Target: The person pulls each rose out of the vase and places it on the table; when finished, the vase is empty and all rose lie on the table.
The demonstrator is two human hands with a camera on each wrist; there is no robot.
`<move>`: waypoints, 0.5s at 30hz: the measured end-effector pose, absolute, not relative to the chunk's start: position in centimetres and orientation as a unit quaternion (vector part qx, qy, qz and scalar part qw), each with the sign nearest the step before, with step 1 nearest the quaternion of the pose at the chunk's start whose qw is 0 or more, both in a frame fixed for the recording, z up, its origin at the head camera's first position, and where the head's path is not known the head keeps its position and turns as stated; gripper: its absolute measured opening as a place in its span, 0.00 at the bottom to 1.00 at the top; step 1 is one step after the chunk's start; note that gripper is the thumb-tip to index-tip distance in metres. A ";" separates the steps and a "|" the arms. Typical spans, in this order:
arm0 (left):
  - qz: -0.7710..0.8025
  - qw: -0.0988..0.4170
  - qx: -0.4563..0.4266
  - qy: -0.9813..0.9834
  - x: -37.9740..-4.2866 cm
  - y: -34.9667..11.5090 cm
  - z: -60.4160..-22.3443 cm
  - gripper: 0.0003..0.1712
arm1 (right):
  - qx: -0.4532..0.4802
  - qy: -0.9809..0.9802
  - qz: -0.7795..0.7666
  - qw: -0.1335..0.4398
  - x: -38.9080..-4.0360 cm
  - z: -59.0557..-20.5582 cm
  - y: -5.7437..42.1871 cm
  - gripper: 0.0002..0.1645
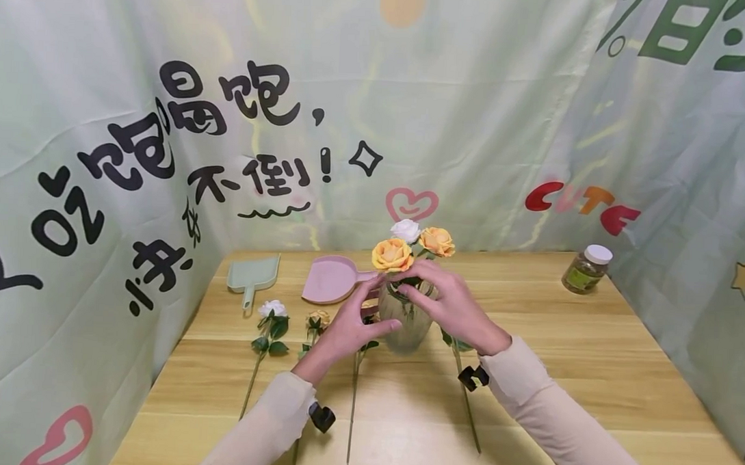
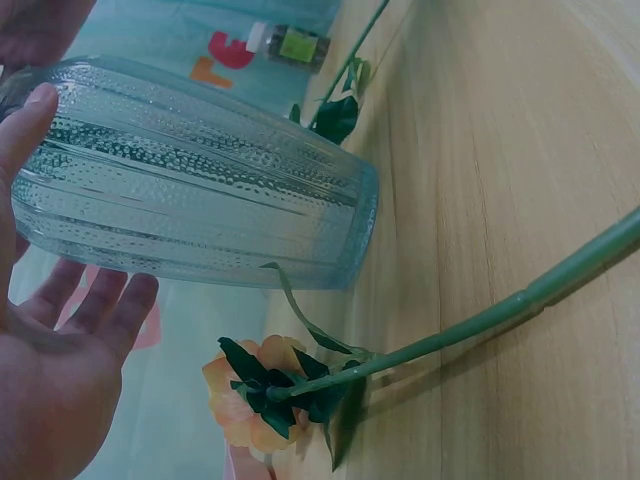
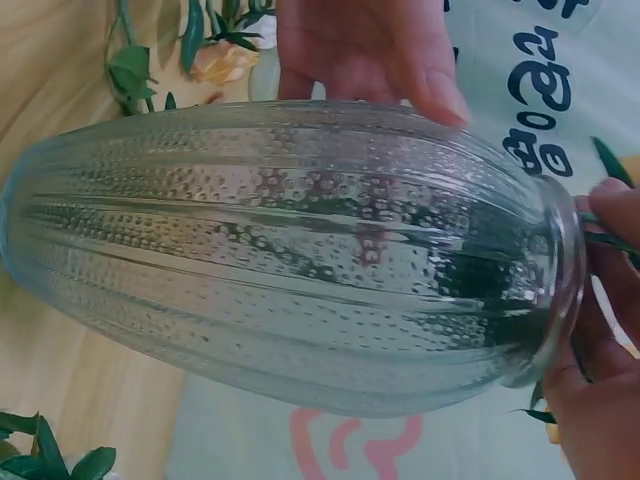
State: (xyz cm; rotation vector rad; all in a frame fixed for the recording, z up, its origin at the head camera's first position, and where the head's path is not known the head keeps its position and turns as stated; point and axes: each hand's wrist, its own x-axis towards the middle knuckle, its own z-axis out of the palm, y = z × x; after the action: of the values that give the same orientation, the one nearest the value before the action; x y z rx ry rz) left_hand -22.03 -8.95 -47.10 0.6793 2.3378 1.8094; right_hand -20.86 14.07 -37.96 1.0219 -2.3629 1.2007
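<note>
A clear ribbed glass vase (image 1: pixel 406 333) stands upright on the table, with a white rose (image 1: pixel 406 230) and two orange roses (image 1: pixel 392 254) above its mouth. My left hand (image 1: pixel 354 321) curves around the vase's left side, thumb in front and fingers behind. At the rim, my right hand (image 1: pixel 459 307) pinches a green stem (image 3: pixel 604 232) between thumb and fingers, just under the blooms. In the left wrist view, an orange rose (image 2: pixel 262 392) lies on the table below the vase.
Left of the vase lie a white rose (image 1: pixel 273 309) and other stemmed roses; another stem (image 1: pixel 467 400) lies to the right. Behind are a pink dustpan (image 1: pixel 329 280) and a grey-green dustpan (image 1: pixel 252 273). A white-lidded jar (image 1: pixel 585 271) stands at the back right, before a printed curtain (image 1: pixel 475 126).
</note>
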 end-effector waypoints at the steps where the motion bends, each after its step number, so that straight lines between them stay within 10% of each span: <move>1: 0.597 0.053 0.224 0.769 -22.0 -8.9 -47.1 0.53 | 0.351 -0.814 0.436 0.156 -20.8 -37.8 14.2 0.14; 15: 0.599 0.048 0.215 0.770 -22.0 -8.8 -47.0 0.51 | 0.284 -0.677 0.634 0.244 -20.7 -34.0 17.4 0.10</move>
State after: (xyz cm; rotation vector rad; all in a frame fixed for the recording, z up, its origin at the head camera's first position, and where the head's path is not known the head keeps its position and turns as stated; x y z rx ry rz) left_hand -22.02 -8.75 -47.03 0.6567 2.3468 1.8265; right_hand -20.71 17.43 -34.02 0.7742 -1.8491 1.7299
